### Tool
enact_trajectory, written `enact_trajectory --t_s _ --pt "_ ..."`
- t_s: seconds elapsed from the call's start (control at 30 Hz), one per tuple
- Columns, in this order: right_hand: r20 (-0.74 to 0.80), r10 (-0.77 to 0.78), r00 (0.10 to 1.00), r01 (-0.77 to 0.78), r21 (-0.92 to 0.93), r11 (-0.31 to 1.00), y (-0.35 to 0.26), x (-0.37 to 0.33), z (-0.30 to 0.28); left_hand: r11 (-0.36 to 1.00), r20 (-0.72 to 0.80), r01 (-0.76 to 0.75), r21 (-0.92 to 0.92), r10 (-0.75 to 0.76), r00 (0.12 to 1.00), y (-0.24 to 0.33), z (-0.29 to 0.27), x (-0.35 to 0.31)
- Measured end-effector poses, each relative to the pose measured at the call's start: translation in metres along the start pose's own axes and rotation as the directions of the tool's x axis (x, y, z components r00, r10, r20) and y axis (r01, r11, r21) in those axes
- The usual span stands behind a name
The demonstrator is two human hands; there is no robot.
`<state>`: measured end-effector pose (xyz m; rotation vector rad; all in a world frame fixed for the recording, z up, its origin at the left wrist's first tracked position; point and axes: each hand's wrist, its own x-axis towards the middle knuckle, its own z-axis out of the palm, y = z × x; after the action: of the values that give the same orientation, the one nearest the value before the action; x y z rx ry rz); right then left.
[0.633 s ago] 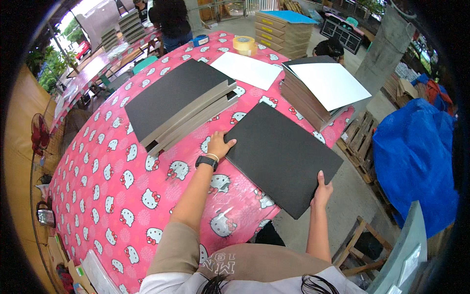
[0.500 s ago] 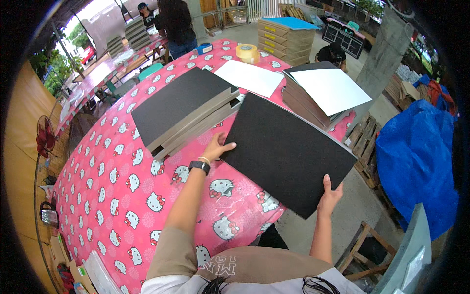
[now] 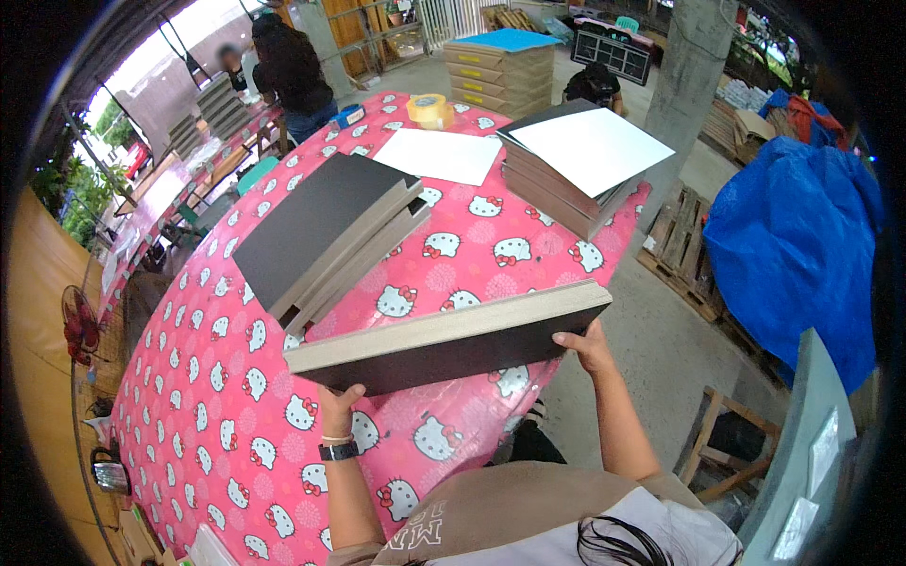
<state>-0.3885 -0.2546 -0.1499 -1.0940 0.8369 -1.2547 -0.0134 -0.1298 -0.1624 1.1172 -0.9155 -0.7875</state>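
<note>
Between my two hands is a stack of black-faced boards (image 3: pixel 453 344), tipped so that its thick grey edge faces up and its black face is toward me. My left hand (image 3: pixel 340 410) grips its left end with the thumb on the black face. At the right end my right hand (image 3: pixel 589 348) grips it the same way; the fingers behind are hidden. Beyond my left hand lies a similar black-topped stack (image 3: pixel 326 231) in uneven layers. Farther right stands another stack (image 3: pixel 557 193) with a loose white sheet (image 3: pixel 604 146) on top.
A pink patterned cloth (image 3: pixel 283 415) covers the table. Toward its far side are a white sheet (image 3: pixel 439 156), a yellowish tape roll (image 3: pixel 429 111) and a blue tape roll (image 3: pixel 349 115). Wrapped bundles (image 3: pixel 500 75), a blue tarp (image 3: pixel 793 255) and wooden pallets (image 3: pixel 684 245) stand beyond. Other people are farther off.
The boards have tilted from black face up to grey edge up and come nearer and to the left. Both hands still hold them. The view has shifted slightly.
</note>
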Motion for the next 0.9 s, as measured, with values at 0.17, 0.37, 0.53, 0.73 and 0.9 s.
enact_trajectory --t_s 0.17,0.37,0.53,0.73,0.9 --pt "0.028 -0.017 0.999 0.018 -0.055 0.998 -0.017 0.005 0.027 0.968 -0.180 0.033 0.249 0.012 0.984 0.011 -0.001 -0.020" --pt "0.209 0.344 0.915 -0.237 -0.412 0.880 -0.028 0.052 0.042 0.927 -0.350 0.373 -0.040 -0.363 0.863 0.013 -0.006 -0.039" --pt "0.094 0.117 0.989 -0.065 -0.428 0.901 0.043 0.126 -0.011 0.832 -0.477 0.554 0.022 -0.479 0.737 -0.040 -0.042 -0.061" --pt "-0.348 0.119 0.930 0.023 0.378 0.925 0.006 0.182 -0.082 0.782 -0.438 0.618 -0.076 -0.583 0.684 -0.024 -0.029 -0.060" --pt "-0.360 0.121 0.925 0.032 0.392 0.919 0.005 0.234 -0.065 0.758 -0.436 0.651 -0.040 -0.599 0.672 -0.044 -0.047 -0.056"
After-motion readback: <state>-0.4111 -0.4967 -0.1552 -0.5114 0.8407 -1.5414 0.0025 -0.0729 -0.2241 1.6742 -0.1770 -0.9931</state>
